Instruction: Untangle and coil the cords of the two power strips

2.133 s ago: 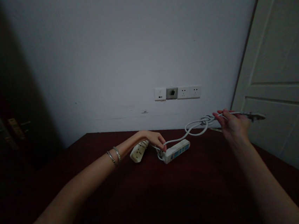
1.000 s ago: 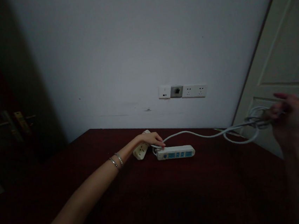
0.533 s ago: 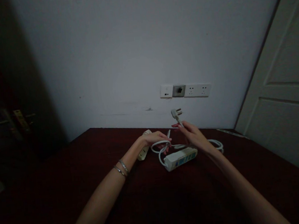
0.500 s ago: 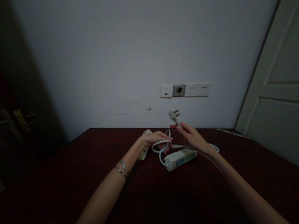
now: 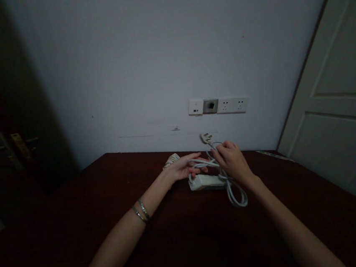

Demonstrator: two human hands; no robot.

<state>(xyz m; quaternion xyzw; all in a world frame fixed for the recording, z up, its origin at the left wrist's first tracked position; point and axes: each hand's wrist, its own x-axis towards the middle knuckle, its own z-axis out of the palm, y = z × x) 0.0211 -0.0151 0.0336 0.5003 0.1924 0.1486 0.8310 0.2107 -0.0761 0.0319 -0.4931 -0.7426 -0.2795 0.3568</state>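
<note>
My right hand (image 5: 233, 161) is closed around a white power cord (image 5: 239, 203), just below its plug (image 5: 205, 138). The plug's metal pins point up and to the right. Loops of that cord cross my left hand (image 5: 184, 166), whose fingers curl round them with the thumb stretched out. Below both hands is a white power strip (image 5: 205, 182), its socket face not visible from here. More cord loops hang down at its right end. Behind my left hand lies a second pale power strip (image 5: 171, 160), partly hidden, with what looks like cord wound round it.
Everything rests on a dark red tabletop (image 5: 162, 235). At the back rises a pale wall (image 5: 134, 70) with a row of wall sockets (image 5: 232, 105). A panelled white door (image 5: 346, 113) stands to the right. A thin strip (image 5: 274, 156) lies near the back right edge.
My right hand has turned and gathered more cord, and the loops at right have come forward. The near power strip has rolled, so its coloured socket face no longer shows. My left hand's palm has turned upward.
</note>
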